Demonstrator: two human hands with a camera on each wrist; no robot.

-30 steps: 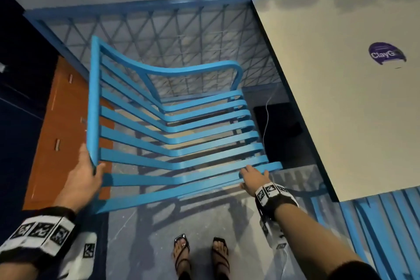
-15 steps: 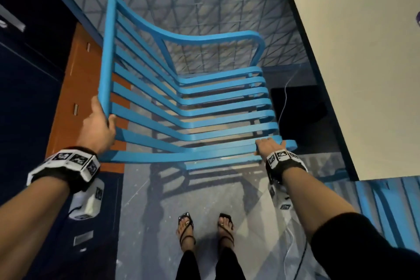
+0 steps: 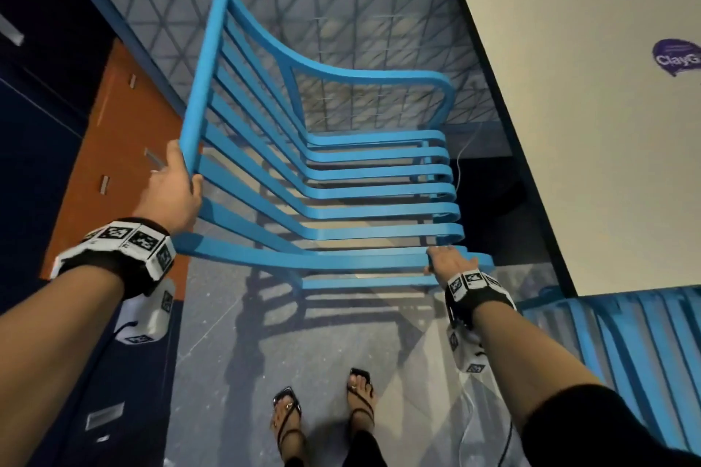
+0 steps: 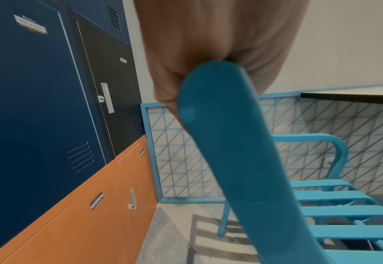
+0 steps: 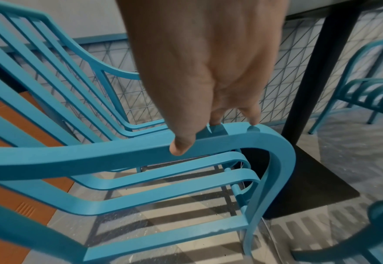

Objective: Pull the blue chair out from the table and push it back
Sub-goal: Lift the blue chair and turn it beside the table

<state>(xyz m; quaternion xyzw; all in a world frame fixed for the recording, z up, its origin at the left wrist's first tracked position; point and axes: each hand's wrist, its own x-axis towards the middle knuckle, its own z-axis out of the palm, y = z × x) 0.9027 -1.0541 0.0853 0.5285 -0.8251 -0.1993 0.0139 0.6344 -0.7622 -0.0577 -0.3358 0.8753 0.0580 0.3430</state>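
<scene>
The blue chair point(image 3: 341, 208), slatted metal with armrests, stands on the floor left of the white table point(image 3: 607, 163), its seat front facing the table. My left hand point(image 3: 178, 182) grips the near end of the backrest's top rail point(image 4: 231, 142), fingers wrapped round it. At the front end of the near armrest point(image 5: 242, 141) my right hand point(image 3: 447, 262) holds on, thumb point(image 5: 181, 146) on the near edge and fingertips on top. Beyond that armrest are the table's black leg point(image 5: 317, 71) and its floor plate point(image 5: 310, 187).
Orange lockers point(image 3: 113, 133) and navy lockers point(image 4: 27, 107) line the left behind the chair's back. A blue wire-mesh panel point(image 3: 360, 11) closes the far side. A second blue chair point(image 3: 626, 345) stands at the right. My feet point(image 3: 322, 402) are on grey floor near the chair.
Both hands have kept their holds on the backrest rail and the armrest. My view has shifted and my left arm has come up; the chair's place beside the table looks much the same.
</scene>
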